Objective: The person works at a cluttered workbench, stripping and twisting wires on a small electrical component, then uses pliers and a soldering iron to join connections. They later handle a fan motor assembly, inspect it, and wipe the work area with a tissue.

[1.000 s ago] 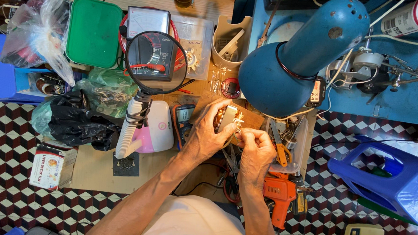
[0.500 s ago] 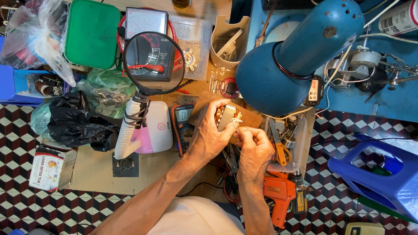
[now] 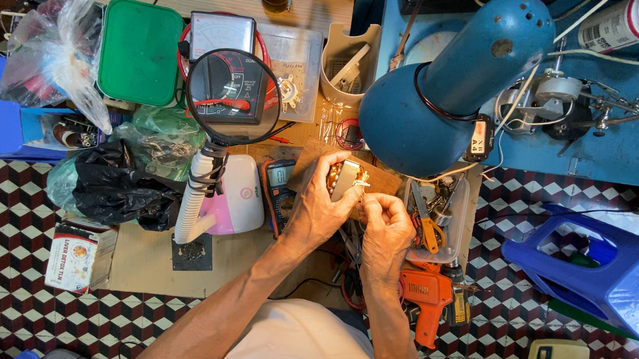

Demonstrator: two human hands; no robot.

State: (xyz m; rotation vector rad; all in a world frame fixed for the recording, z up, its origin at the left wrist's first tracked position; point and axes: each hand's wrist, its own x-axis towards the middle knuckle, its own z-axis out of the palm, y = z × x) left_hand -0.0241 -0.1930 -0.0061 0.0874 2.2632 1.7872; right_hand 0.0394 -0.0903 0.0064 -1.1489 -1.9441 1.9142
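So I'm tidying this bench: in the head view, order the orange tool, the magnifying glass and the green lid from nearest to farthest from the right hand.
From the right hand:
1. Orange tool, just below-right of it.
2. Magnifying glass, up and left.
3. Green lid, far upper left.

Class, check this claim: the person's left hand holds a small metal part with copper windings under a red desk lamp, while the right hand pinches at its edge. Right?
Not quite: the desk lamp is blue, as the head view shows. The left hand does hold the small metal part with copper windings, and the right hand pinches at its edge.

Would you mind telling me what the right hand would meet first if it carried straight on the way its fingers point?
Most likely the small metal part held in the left hand; the right hand is already pinching at its edge.
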